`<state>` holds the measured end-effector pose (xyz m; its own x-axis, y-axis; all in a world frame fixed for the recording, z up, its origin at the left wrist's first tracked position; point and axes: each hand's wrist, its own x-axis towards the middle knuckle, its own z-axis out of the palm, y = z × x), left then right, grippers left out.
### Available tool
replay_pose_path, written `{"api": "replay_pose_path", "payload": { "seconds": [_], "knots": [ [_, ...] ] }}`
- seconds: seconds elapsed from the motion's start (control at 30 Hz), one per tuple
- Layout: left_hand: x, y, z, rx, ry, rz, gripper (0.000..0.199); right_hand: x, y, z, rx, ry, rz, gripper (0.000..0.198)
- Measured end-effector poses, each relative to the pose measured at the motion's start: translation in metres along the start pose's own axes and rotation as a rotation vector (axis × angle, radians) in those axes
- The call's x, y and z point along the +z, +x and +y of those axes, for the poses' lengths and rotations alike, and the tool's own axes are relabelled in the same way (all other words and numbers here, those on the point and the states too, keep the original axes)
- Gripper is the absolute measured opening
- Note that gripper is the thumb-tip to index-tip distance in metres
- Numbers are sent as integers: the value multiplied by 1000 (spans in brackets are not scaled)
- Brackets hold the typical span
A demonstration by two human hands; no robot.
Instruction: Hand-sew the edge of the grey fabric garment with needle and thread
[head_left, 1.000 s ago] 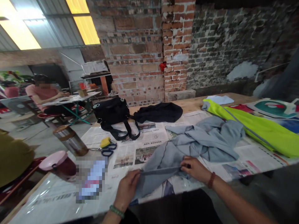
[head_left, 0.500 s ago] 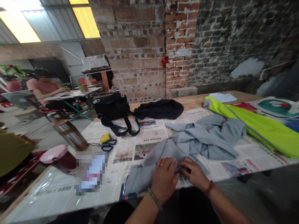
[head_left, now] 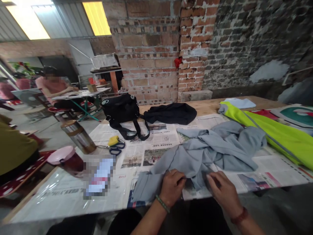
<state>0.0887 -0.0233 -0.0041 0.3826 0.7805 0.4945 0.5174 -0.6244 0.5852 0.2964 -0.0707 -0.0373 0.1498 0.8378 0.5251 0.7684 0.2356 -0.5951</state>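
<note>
Across the newspaper-covered table (head_left: pixel 207 109), left of the yellow-green garment (head_left: pixel 274 135), the rumpled grey cloth (head_left: pixel 200 147) is apparently being arranged at its near edge; a sure pinch there is probably being called for next. The left hand (head_left: pixel 172 186) is being held knuckles up, fingers curled against the cloth; the right hand (head_left: pixel 224 190) is being held palm inward, half curled, fingertips beside a fold. Whether fabric is being gripped by either cannot be told.

A black bag (head_left: pixel 122 109) sits near blue-handled scissors (head_left: pixel 115 148).
</note>
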Motion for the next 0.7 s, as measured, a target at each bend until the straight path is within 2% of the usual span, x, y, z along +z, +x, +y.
{"api": "replay_pose_path", "payload": {
  "seconds": [0.1, 0.2, 0.37, 0.43, 0.5, 0.57, 0.7],
  "knots": [
    [-5, 3, 2, -29, -83, 68, 15, -2, -9, 6, -44, -248, -126, 25],
    [-11, 4, 3, -18, -109, 114, 16, 7, 7, -3, -36, -411, -197, 21],
    [-19, -4, 0, 121, -10, 73, 14, 36, 66, -20, 73, -446, -239, 20],
    [-19, -9, 0, 141, 51, 31, 15, 42, 77, -19, 70, -411, -247, 22],
    [-18, -12, -1, 135, 107, -8, 16, 41, 72, -13, 28, -349, -277, 26],
    [-16, -14, 0, 119, 151, -39, 17, 34, 55, -2, -15, -247, -271, 32],
    [-11, -14, 0, 99, 189, -82, 17, 6, 12, 18, -7, -71, -166, 31]
  ]
}}
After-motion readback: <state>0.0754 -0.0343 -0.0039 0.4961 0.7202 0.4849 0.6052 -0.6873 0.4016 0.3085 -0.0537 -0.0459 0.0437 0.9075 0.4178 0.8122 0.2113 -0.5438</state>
